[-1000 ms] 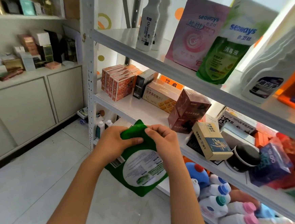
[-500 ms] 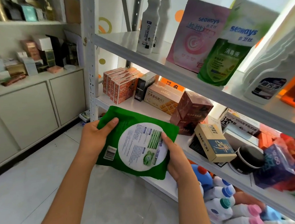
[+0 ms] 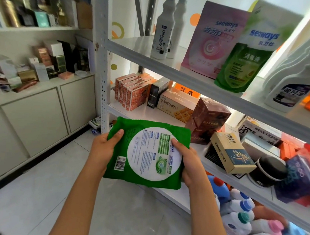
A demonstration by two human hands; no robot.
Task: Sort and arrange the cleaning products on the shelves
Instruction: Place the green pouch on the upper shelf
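Both hands, left hand (image 3: pixel 104 149) and right hand (image 3: pixel 188 161), grasp my green refill pouch (image 3: pixel 145 151) before the middle shelf (image 3: pixel 150 112); next I lift it beside the seaways pouches (image 3: pixel 246 63) (top shelf, I judge).

Two bare forearms reach in from the lower edge, with no sleeves, watch, bracelets or gloves on them. The left hand (image 3: pixel 104 149) and the right hand (image 3: pixel 188 163) carry no rings, and the thumbnails are short and unpainted.
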